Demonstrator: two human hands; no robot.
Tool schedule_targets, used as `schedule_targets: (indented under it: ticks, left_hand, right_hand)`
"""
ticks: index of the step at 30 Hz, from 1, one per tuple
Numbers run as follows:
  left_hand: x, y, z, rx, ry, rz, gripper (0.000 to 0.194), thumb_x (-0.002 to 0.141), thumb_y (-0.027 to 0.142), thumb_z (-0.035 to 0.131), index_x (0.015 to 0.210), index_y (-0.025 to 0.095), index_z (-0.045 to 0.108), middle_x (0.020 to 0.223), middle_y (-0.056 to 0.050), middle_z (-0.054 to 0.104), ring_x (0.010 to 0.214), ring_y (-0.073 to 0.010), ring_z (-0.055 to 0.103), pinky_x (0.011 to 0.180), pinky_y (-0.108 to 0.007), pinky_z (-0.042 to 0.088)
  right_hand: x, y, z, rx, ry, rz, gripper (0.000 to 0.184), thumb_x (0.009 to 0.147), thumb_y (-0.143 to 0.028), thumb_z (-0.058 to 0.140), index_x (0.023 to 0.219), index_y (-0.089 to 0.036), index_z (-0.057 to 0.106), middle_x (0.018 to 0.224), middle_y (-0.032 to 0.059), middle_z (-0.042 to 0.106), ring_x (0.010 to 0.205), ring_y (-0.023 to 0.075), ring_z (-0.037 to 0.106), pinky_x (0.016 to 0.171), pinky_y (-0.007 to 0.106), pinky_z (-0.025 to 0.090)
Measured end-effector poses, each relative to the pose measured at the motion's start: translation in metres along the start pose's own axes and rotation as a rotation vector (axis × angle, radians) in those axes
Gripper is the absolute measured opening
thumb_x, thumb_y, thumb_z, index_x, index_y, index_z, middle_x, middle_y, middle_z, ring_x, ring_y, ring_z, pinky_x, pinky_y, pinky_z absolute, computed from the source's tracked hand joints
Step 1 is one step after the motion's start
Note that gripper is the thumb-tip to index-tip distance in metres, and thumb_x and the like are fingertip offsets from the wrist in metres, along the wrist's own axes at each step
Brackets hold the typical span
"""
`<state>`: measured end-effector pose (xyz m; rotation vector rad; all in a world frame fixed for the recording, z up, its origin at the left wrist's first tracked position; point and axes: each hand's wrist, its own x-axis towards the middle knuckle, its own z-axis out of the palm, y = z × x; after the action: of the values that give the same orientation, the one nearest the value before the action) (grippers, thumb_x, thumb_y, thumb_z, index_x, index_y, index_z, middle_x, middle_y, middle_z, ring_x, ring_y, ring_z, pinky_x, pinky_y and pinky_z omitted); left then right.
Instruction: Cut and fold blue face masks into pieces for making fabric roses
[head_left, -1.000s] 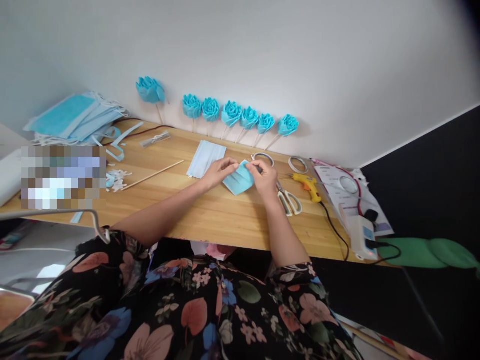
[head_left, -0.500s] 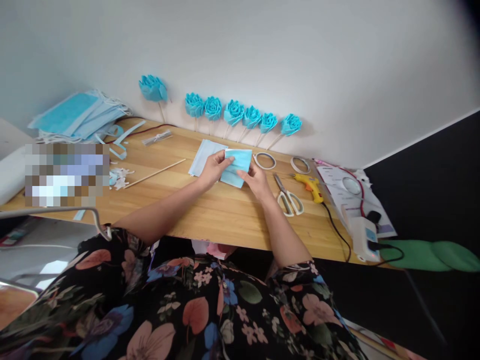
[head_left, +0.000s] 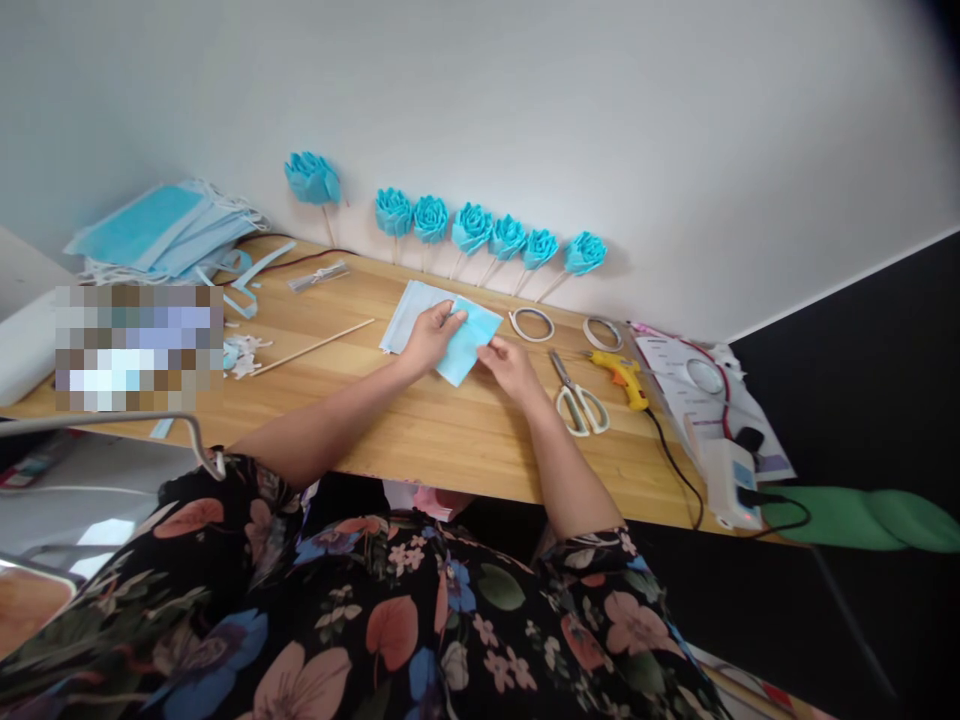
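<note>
A blue piece of face mask fabric (head_left: 470, 342) is held at an angle over the middle of the table. Its upper left part is gripped by my left hand (head_left: 429, 338), thumb on top. On the opposite edge, the fingers of my right hand (head_left: 513, 368) pinch it. Pale blue mask pieces (head_left: 406, 307) lie on the wood beneath and behind my left hand, partly covered by it. White-handled scissors (head_left: 574, 396) rest to the right of my right hand.
Several blue fabric roses (head_left: 472, 229) on sticks lean along the wall. A mask pile (head_left: 154, 228) occupies the back left, and a wooden stick (head_left: 313, 347) lies nearer. To the right are tape rolls (head_left: 532, 324), a yellow glue gun (head_left: 621, 377) and a white power socket (head_left: 732, 482).
The blue mask fabric has turned, so one corner now points down toward me. My right hand has shifted slightly down along its right edge. My left hand keeps its grip.
</note>
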<state>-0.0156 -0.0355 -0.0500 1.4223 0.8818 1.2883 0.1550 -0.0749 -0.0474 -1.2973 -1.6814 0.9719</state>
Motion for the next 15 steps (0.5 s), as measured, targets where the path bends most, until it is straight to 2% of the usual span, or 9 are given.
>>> schedule_targets:
  ticks: [2,4,7,11,15]
  left_hand:
    - [-0.001,0.001,0.0,0.091,-0.057,0.013,0.026,0.089,0.04,0.057,0.076,0.018,0.052,0.068,0.002,0.051,0.066,-0.0129,0.047,0.063,-0.025,0.039]
    - [-0.003,0.003,0.001,0.197,-0.127,0.037,0.026,0.089,0.04,0.055,0.076,0.017,0.055,0.069,0.001,0.053,0.067,-0.0138,0.049,0.065,-0.026,0.04]
    - [-0.007,0.005,0.003,0.339,-0.213,0.078,0.028,0.09,0.041,0.054,0.077,0.017,0.059,0.072,-0.001,0.06,0.071,-0.0159,0.055,0.069,-0.027,0.041]
    - [-0.011,0.003,0.006,0.406,-0.282,0.091,0.029,0.089,0.042,0.054,0.079,0.016,0.063,0.076,-0.002,0.065,0.074,-0.0171,0.059,0.07,-0.027,0.042]
    - [-0.012,0.001,0.006,0.39,-0.315,0.04,0.032,0.085,0.046,0.059,0.081,0.015,0.066,0.076,-0.001,0.066,0.073,-0.0165,0.058,0.066,-0.025,0.042]
  right_hand:
    - [0.001,0.0,-0.008,0.097,0.112,-0.028,0.057,0.083,-0.075,0.052,0.08,-0.019,0.065,0.075,0.0025,0.063,0.074,0.0172,0.058,0.069,0.029,0.048]
    - [0.002,-0.003,-0.013,0.141,0.177,-0.066,0.055,0.085,-0.073,0.052,0.086,-0.02,0.067,0.081,0.0031,0.065,0.077,0.0172,0.06,0.072,0.029,0.049]
    - [0.001,-0.008,-0.013,0.095,0.166,-0.087,0.048,0.08,-0.066,0.064,0.091,-0.019,0.069,0.079,0.0011,0.065,0.072,0.0149,0.056,0.067,0.027,0.046]
    - [-0.002,-0.014,-0.008,-0.069,0.227,-0.065,0.04,0.081,-0.058,0.065,0.075,-0.019,0.065,0.061,-0.0033,0.05,0.059,0.0111,0.043,0.056,0.025,0.036]
    - [-0.002,-0.015,-0.012,-0.115,0.322,-0.079,0.04,0.085,-0.054,0.062,0.065,-0.019,0.058,0.057,-0.0045,0.042,0.056,0.0101,0.037,0.054,0.026,0.031]
